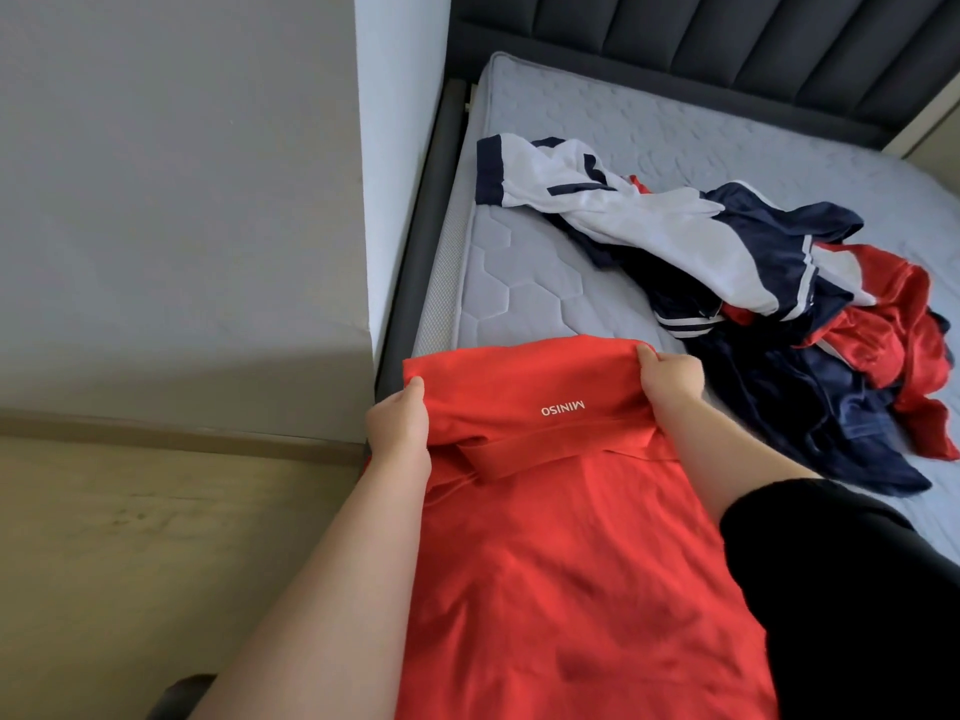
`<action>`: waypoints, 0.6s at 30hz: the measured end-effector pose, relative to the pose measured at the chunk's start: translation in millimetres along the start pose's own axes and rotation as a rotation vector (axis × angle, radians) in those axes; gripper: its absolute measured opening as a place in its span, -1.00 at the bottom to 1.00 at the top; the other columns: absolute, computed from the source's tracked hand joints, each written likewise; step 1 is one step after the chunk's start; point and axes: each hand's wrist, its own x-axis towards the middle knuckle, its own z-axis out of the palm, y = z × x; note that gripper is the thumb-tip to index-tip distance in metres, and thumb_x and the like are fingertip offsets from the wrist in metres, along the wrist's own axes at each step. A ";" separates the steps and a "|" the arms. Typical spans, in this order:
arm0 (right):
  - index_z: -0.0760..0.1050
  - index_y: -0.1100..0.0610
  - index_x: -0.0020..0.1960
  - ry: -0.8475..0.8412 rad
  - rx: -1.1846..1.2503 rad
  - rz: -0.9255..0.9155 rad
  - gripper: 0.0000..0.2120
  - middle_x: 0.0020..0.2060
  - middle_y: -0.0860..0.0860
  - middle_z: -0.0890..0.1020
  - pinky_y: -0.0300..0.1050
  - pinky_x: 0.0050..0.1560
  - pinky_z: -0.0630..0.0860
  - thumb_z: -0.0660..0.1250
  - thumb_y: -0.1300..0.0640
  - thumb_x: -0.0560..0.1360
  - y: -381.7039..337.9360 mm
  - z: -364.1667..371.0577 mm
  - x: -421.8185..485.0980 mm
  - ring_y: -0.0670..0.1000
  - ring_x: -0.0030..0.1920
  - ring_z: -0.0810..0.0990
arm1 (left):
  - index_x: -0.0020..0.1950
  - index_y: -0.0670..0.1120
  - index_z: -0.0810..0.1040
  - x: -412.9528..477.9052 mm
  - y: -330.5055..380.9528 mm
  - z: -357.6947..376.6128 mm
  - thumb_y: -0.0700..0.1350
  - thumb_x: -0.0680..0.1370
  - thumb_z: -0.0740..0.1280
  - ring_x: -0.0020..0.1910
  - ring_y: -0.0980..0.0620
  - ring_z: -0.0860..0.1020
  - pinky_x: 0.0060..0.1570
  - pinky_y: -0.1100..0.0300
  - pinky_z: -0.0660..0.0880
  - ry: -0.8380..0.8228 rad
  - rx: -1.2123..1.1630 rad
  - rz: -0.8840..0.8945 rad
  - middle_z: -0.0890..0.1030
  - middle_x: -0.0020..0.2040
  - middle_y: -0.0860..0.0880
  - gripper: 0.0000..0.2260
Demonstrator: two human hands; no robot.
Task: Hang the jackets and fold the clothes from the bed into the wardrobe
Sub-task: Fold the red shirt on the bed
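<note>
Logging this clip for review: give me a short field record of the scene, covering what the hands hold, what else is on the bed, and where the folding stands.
setting: mattress against a dark padded headboard
left hand: grips the left edge of the red shirt
right hand: grips the shirt's far fold
shirt state: far part turned back toward the person, white MINISO print showing upside down
other clothes: pile of white, navy and red garments, loose and unfolded on the mattress
wardrobe: not in view
progress: red shirt partly folded; pile untouched

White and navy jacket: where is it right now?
Head view, upper centre: the white and navy jacket lies crumpled on the mattress, atop the navy and red clothes pile, beyond the red shirt.
</note>
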 end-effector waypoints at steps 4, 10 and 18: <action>0.52 0.22 0.03 0.198 -0.056 -0.101 -0.79 0.08 0.23 0.55 0.02 0.15 0.39 0.22 0.11 0.55 1.9 8.2 -18.5 0.24 0.16 0.48 | -0.14 -0.16 0.53 -18.9 -1.5 -3.5 -0.21 0.49 0.32 -0.03 -0.21 0.52 -0.13 0.11 0.31 0.238 0.405 0.526 0.56 -0.17 -0.10 -0.97; 0.35 0.21 0.41 0.098 -0.339 -1.002 -0.55 0.44 0.17 0.34 0.13 0.45 0.08 0.20 0.13 0.54 -6.1 28.8 -74.4 0.18 0.47 0.24 | 0.43 -0.08 0.35 -34.2 -3.9 24.9 -0.11 0.54 0.25 0.47 -0.16 0.21 0.39 -0.16 0.18 -0.122 1.133 1.226 0.37 0.42 -0.10 -0.56; -0.04 0.06 0.57 -0.189 -0.697 -0.587 -0.41 0.56 -0.04 -0.03 0.14 0.51 -0.18 -0.12 -0.17 0.62 27.9 29.9 -38.8 -0.05 0.55 -0.13 | 0.57 0.02 -0.07 -11.5 -47.8 7.9 0.24 0.60 -0.10 0.53 -0.04 -0.24 0.43 -0.20 -0.19 -0.180 1.452 0.834 -0.13 0.58 0.10 -0.41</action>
